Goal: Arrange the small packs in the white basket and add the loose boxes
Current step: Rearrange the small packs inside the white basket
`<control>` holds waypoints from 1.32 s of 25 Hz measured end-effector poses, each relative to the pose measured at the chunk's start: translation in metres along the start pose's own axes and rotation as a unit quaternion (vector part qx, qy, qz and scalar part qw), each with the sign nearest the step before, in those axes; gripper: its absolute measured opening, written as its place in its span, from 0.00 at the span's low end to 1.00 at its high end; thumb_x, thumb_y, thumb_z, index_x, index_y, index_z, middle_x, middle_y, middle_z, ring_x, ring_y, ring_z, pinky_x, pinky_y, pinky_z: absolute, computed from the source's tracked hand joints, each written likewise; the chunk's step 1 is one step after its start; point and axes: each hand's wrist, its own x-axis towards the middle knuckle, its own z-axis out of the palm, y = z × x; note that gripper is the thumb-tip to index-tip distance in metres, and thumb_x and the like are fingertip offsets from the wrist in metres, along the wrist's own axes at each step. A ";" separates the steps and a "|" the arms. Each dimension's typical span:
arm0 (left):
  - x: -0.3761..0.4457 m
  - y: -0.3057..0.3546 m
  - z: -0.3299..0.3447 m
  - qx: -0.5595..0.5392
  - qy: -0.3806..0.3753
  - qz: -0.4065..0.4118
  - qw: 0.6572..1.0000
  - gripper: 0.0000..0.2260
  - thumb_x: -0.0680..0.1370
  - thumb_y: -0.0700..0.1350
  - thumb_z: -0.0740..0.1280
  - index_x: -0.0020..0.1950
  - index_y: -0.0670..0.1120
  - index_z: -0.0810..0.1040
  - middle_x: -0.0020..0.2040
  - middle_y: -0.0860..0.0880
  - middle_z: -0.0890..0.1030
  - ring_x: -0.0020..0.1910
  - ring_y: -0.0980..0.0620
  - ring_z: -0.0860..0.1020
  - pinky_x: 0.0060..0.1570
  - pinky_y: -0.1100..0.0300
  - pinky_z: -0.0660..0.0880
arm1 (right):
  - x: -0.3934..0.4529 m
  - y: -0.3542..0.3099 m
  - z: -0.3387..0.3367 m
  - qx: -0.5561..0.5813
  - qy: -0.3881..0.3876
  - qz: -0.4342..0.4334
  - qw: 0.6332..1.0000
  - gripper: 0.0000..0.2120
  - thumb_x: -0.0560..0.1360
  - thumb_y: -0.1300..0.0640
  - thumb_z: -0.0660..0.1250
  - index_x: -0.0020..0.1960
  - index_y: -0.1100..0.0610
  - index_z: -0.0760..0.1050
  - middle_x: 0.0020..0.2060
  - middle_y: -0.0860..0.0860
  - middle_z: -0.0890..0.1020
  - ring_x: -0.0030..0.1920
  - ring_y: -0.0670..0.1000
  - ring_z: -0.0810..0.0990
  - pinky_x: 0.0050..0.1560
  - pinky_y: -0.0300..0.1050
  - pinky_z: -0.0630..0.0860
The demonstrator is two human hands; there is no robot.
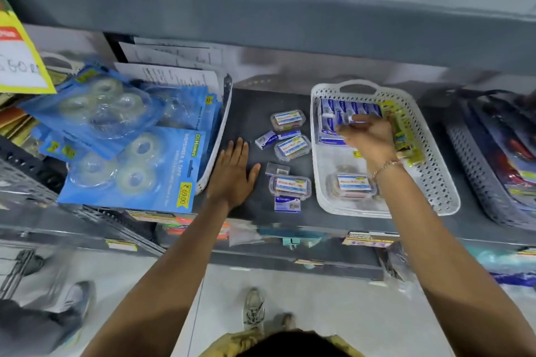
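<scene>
A white perforated basket (435, 171) stands on the dark shelf at the right. A row of small blue-and-white packs (342, 109) stands on edge at its far end, and a clear plastic box (352, 184) lies at its near end. My right hand (372, 139) hovers over the row, fingers shut on one small blue pack (352, 120). My left hand (233, 172) rests flat and open on the shelf, left of the loose items. Between the hands lie three clear boxes (290, 186), (293, 147), (287, 119), two blue packs (277, 138), (287, 204) and a small clear case (277, 169).
Yellow-green packets (404, 130) line the white basket's right side. A white bin (216, 151) of blue tape blister cards (130, 165) sits at the left. A grey basket (490, 182) of goods is at the far right. An upper shelf (261, 17) overhangs. Price tags run along the shelf edge.
</scene>
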 end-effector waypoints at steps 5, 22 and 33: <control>-0.003 0.003 -0.002 0.008 -0.006 -0.016 1.000 0.30 0.82 0.57 0.49 0.78 0.44 0.45 0.80 0.47 0.47 0.79 0.49 0.45 0.77 0.54 0.42 | 0.043 0.007 0.009 -0.261 0.060 -0.050 0.962 0.07 0.71 0.61 0.69 0.36 0.64 0.79 0.33 0.57 0.82 0.39 0.53 0.80 0.46 0.43 0.77; -0.007 0.001 0.002 0.010 0.018 -0.014 1.000 0.29 0.81 0.58 0.48 0.78 0.46 0.48 0.80 0.48 0.49 0.79 0.49 0.45 0.76 0.54 0.42 | 0.032 -0.001 0.050 -0.459 -0.033 -0.222 0.860 0.11 0.72 0.65 0.61 0.38 0.66 0.81 0.37 0.63 0.83 0.42 0.60 0.81 0.41 0.41 0.73; -0.007 0.005 -0.001 0.033 0.024 -0.025 0.999 0.29 0.81 0.58 0.50 0.78 0.45 0.50 0.80 0.47 0.52 0.79 0.48 0.48 0.77 0.53 0.45 | 0.018 0.016 0.141 -0.614 -0.254 -0.314 0.678 0.20 0.72 0.66 0.67 0.60 0.51 0.77 0.58 0.59 0.79 0.56 0.63 0.79 0.53 0.51 0.77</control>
